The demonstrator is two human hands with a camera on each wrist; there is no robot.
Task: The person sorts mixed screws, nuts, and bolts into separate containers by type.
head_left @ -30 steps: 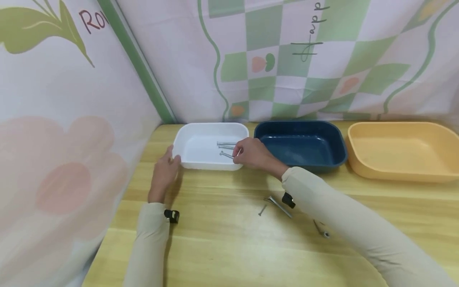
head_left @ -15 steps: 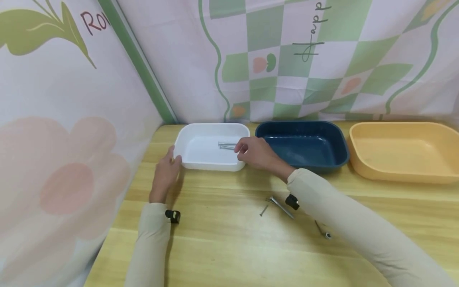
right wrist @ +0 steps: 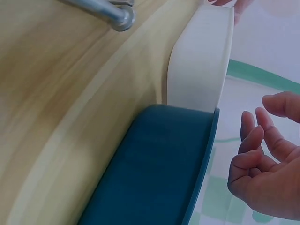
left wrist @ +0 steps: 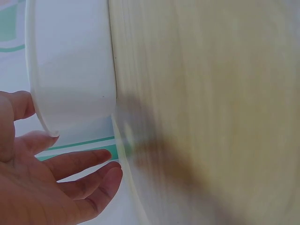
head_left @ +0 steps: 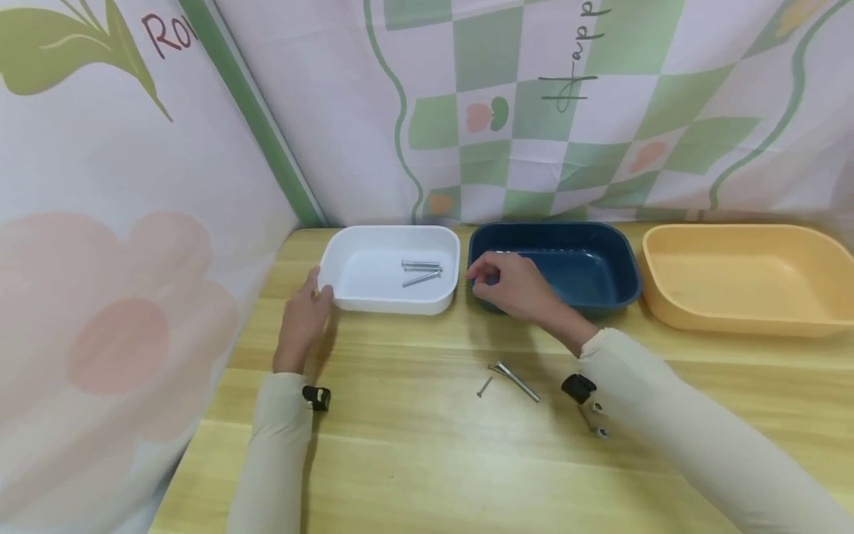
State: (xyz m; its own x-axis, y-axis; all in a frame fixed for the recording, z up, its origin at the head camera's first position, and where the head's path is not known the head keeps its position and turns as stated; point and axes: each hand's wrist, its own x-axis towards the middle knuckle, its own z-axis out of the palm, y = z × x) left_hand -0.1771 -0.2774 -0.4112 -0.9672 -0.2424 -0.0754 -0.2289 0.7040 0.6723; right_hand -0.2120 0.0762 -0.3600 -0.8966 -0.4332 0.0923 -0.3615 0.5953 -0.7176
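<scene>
My left hand (head_left: 303, 322) holds the near left corner of the white tray (head_left: 360, 305), thumb and index finger at its rim (left wrist: 32, 70), the other fingers extended below. Several silver screws (head_left: 422, 277) lie in that tray towards its right end. Over the left end of the dark blue tray (head_left: 617, 302) hovers my right hand (head_left: 517, 285). Its fingers are loosely bent, and the right wrist view shows a gap between thumb and fingers (right wrist: 274, 136) with nothing held.
On the wooden table (head_left: 400, 445) lie a long bolt (head_left: 519, 383), partly over another piece, and a small screw (head_left: 485, 386). Small nut-like metal parts (head_left: 602, 432) sit beside the right sleeve. A yellow tray (head_left: 747, 324) stands at the right. Printed cloth hangs behind the trays.
My right hand has let go of a screw in the white tray and moved right, over the blue tray. The left hand stays at the white tray's corner.
</scene>
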